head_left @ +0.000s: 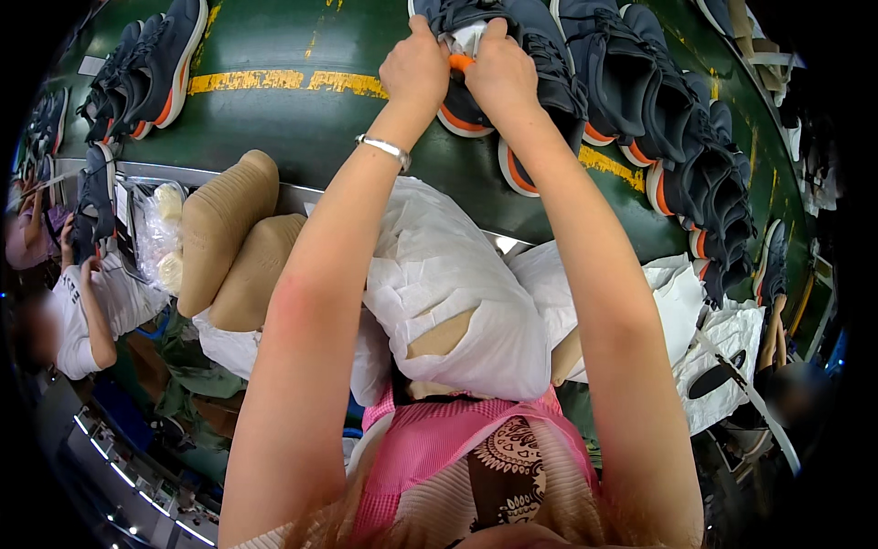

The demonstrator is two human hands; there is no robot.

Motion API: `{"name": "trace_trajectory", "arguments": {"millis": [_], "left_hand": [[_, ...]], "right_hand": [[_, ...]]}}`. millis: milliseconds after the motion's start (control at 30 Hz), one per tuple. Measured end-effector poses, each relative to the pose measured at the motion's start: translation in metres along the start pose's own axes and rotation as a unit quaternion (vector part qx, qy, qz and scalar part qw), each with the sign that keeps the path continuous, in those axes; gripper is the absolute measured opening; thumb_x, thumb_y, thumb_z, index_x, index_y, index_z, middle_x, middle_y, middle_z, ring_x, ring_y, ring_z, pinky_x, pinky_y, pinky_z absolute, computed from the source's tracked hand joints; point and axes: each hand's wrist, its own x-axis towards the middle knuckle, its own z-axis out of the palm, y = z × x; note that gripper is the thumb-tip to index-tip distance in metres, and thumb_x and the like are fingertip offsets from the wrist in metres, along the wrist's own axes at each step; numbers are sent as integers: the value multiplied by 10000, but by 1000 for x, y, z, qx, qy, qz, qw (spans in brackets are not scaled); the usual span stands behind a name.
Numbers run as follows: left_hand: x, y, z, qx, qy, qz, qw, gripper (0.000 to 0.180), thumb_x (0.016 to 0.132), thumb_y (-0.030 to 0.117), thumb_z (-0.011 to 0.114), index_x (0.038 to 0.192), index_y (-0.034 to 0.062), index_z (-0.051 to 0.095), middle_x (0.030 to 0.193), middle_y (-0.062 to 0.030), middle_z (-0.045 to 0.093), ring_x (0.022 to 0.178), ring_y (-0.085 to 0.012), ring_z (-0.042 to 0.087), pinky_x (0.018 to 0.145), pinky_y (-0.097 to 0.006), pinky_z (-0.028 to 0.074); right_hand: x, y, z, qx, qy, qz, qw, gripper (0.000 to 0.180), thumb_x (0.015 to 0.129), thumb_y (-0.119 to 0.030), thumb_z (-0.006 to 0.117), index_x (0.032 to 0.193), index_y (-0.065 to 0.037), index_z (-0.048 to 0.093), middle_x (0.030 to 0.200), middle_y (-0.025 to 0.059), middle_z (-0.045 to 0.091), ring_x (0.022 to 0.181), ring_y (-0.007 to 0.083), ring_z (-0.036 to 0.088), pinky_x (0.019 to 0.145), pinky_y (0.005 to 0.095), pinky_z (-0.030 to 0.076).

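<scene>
Both arms reach out over a green work surface to a dark grey-blue sneaker (465, 112) with an orange and white sole. My left hand (416, 71) is closed at the left side of its opening. On the right side, my right hand (501, 75) grips the collar, thumb pointing to the toe. White stuffing (468, 38) shows inside the shoe, and an orange piece (460, 62) lies between my hands at the heel. Another matching sneaker (546, 87) stands just right of my right hand. My fingertips are partly hidden.
More dark sneakers (622, 82) line the green surface (274, 119) to the right, others (151, 69) to the left. White-wrapped bundles (457, 284) and tan ribbed stacks (229, 220) sit in front of me. A person in white (110, 306) holds a shoe at far left.
</scene>
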Motion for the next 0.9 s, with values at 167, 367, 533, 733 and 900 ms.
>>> {"name": "trace_trajectory", "arguments": {"millis": [167, 367, 533, 733, 900], "left_hand": [[23, -3, -27, -257, -200, -117, 938, 410, 828, 184, 608, 1098, -31, 387, 822, -226, 649, 616, -318, 680, 556, -369, 576], [18, -17, -33, -329, -239, -98, 908, 497, 753, 83, 615, 1111, -78, 310, 865, -249, 614, 540, -268, 668, 492, -328, 580], [13, -13, -38, -201, -191, 22, 960, 690, 700, 239, 736, 1196, -89, 386, 967, -249, 635, 849, -315, 677, 658, -357, 578], [17, -11, -18, -58, -153, 13, 986, 557, 686, 308, 764, 1098, -17, 575, 1010, -238, 645, 932, -347, 649, 820, -403, 527], [19, -1, -11, -2, -85, -11, 996, 318, 748, 243, 704, 915, -21, 645, 929, -223, 664, 894, -378, 645, 787, -435, 519]], "right_hand": [[17, 7, -17, 50, -99, -9, 994, 462, 765, -168, 690, 1050, 105, 448, 889, 273, 643, 889, 408, 637, 766, 434, 522], [-6, -12, -54, -56, -11, -137, 989, 460, 775, -200, 692, 1116, 43, 502, 907, 216, 658, 852, 389, 639, 752, 425, 514], [11, 13, -59, -6, 84, -138, 987, 579, 683, -80, 737, 1192, 6, 474, 1152, 183, 546, 1014, 354, 580, 791, 421, 512], [36, 20, -24, -30, 25, -92, 995, 582, 701, -108, 724, 1218, -16, 473, 1187, 177, 523, 964, 370, 601, 783, 430, 515], [35, 14, 13, -64, 40, -84, 994, 585, 716, -132, 713, 1239, -34, 472, 1215, 172, 504, 923, 384, 617, 777, 438, 517]]}}
